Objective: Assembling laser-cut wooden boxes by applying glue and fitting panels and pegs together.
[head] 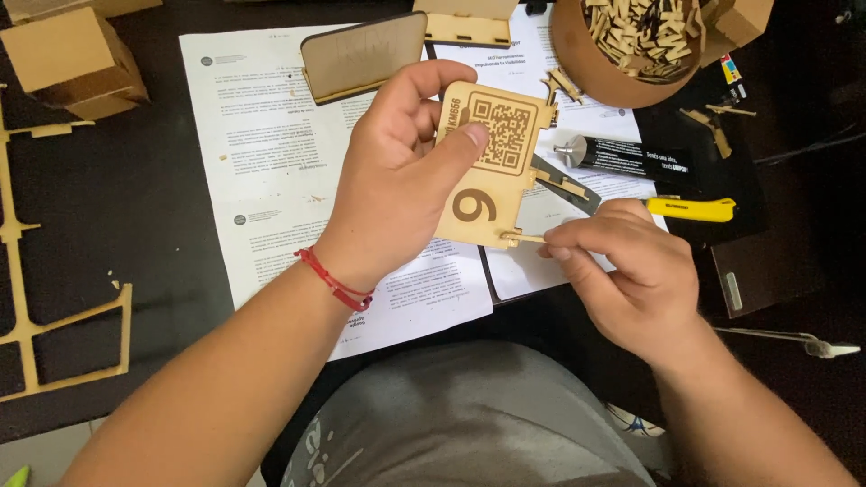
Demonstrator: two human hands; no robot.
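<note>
My left hand point(397, 171) grips a flat laser-cut wooden plaque point(487, 171) engraved with a square code pattern and a large numeral, thumb pressed on its face. My right hand point(631, 271) pinches a small wooden stick piece point(523, 238) that touches the plaque's lower right corner tab. Both are held above printed paper sheets point(262, 135) on a dark table. A red cord bracelet point(334, 281) circles my left wrist.
A yellow-handled utility knife point(690, 209) and a black tube point(631, 159) lie right of the plaque. A round container of wooden scraps point(622, 45) sits at the back. A wooden stand point(361, 56), cardboard boxes point(72, 59) and a leftover cut frame point(36, 316) are on the left.
</note>
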